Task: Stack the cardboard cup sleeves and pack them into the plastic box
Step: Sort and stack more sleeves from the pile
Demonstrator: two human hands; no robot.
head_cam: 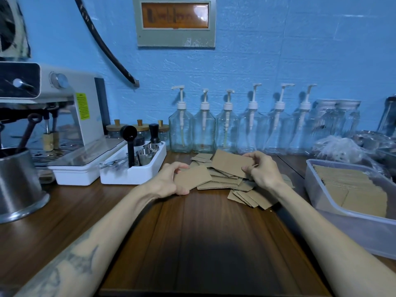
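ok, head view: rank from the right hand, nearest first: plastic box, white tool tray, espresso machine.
From the right hand:
1. plastic box, just to its right, partly filled with sleeves.
2. white tool tray, to its left, past the left hand.
3. espresso machine, far left, at the wall.

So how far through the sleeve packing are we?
Partly done: the plastic box on the right already holds rows of sleeves. In hand: the left hand holds one sleeve, the right hand another. Left: the loose pile on the table still needs stacking and packing.
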